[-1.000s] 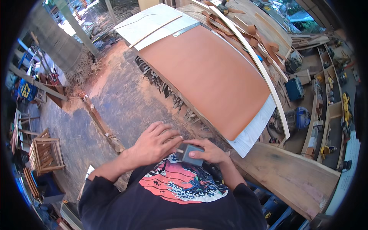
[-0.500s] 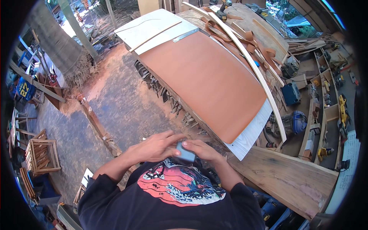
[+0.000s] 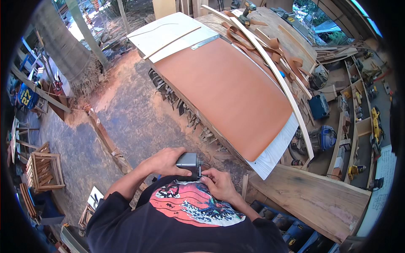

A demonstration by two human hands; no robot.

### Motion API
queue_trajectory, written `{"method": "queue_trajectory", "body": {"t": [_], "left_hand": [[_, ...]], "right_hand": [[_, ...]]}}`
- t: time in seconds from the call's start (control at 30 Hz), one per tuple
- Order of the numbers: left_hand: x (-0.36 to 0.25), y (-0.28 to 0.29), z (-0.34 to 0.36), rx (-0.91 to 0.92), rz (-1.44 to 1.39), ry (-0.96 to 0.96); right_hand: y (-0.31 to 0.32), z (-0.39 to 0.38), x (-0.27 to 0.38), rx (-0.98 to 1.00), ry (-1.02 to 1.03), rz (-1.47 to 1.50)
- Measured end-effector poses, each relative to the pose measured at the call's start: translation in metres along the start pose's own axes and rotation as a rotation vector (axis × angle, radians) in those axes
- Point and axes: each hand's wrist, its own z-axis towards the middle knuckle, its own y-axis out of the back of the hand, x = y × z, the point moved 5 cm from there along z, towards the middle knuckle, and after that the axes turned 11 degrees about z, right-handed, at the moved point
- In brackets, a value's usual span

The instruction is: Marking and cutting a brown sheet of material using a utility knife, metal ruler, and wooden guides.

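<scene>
Close in front of my chest is a small grey box-shaped device [image 3: 186, 160] with a metal fitting on its right side. My left hand [image 3: 165, 162] grips it from the left, thumb laid along its near face. At the fitting, my right hand [image 3: 219, 184] pinches a small part with thumb and curled fingers. That part is too small to name. Past my hands, a large reddish-brown sheet [image 3: 228, 90] lies on a workbench, over a white board [image 3: 272, 154] that shows at both ends.
A long thin wood strip [image 3: 276, 74] runs along the sheet's far edge, beside curled brown offcuts [image 3: 274, 44] and a drill [image 3: 246, 14]. At the right lies a wide wooden plank [image 3: 312, 200]. A slatted wooden frame [image 3: 45, 170] stands at the left.
The grey device has turned and shifted slightly left and up, showing its metal fitting. My right hand has moved from its top to the fitting; my left hand has moved round its left side.
</scene>
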Motion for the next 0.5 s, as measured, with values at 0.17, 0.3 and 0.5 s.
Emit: {"method": "queue_trajectory", "body": {"t": [0.17, 0.3, 0.5], "left_hand": [[-0.012, 0.005, 0.009, 0.103, -0.001, -0.121], [0.005, -0.007, 0.009, 0.077, -0.077, -0.243], [0.022, -0.034, 0.001, 0.176, -0.200, -0.106]], "right_hand": [[0.025, 0.043, 0.027, -0.044, 0.207, 0.031], [0.014, 0.066, -0.061, 0.062, -0.040, 0.261], [0.003, 0.029, 0.004, 0.183, 0.040, 0.229]]}}
